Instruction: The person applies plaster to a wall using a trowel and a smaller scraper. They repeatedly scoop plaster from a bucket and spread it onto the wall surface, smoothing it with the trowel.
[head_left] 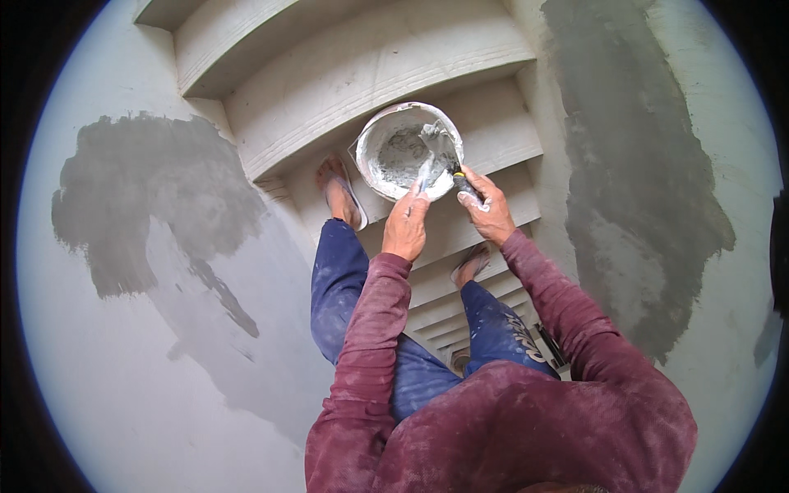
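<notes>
A white bucket [371, 168] stands on a stair step, with wet grey plaster [403, 152] inside it. My right hand [491, 209] is closed round the black and yellow handle of a putty knife [463, 182]. Its blade reaches over the bucket and carries grey plaster. My left hand [406, 228] grips a slim, pale, plaster-smeared tool [424, 174] at the bucket's near rim; its exact kind is hard to make out. The two tools meet or nearly meet above the plaster.
Curved pale stairs [362, 62] rise ahead, and more steps [468, 316] drop away between my legs. My sandalled feet stand on different steps. Dark grey plaster patches cover the left wall [156, 193] and the right wall [629, 164].
</notes>
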`<state>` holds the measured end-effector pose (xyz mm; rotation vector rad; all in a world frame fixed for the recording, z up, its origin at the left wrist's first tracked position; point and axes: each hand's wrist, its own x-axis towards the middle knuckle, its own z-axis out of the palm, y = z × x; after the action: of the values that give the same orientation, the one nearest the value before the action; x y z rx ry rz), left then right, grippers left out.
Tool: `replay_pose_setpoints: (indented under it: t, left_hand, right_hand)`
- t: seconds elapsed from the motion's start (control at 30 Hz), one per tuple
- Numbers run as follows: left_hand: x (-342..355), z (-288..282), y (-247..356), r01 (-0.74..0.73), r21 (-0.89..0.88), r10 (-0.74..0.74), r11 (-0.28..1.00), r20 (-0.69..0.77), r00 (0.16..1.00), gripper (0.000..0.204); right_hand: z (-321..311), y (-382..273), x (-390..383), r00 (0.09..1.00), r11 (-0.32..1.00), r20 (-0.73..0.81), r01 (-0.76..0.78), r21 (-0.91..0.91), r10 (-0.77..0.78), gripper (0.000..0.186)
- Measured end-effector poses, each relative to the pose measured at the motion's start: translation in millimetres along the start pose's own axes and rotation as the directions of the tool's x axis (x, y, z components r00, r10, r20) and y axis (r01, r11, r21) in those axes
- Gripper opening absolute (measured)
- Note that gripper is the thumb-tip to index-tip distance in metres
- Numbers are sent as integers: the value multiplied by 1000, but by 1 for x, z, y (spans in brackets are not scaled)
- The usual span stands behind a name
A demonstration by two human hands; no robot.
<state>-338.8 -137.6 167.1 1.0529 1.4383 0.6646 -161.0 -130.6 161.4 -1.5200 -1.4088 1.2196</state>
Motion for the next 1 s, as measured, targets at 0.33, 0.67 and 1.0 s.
replay_pose_setpoints:
  t: [0.33, 0.67, 1.0]
  left_hand:
    - [-11, 28, -7, -216, 198, 232, 956, -59, 971, 39]
    - [-2, 27, -1, -159, 115, 169, 981, -90, 981, 36]
    - [17, 12, 4, 59, -20, -61, 998, -135, 989, 41]
  right_hand:
    - [-1, 13, -11, 996, 999, 85, -13, 32, 10, 44]
    - [-30, 2, -18, 971, 997, 239, -12, -74, 30, 43]
    - [-30, -14, -43, 942, 963, 336, 96, -253, -6, 47]
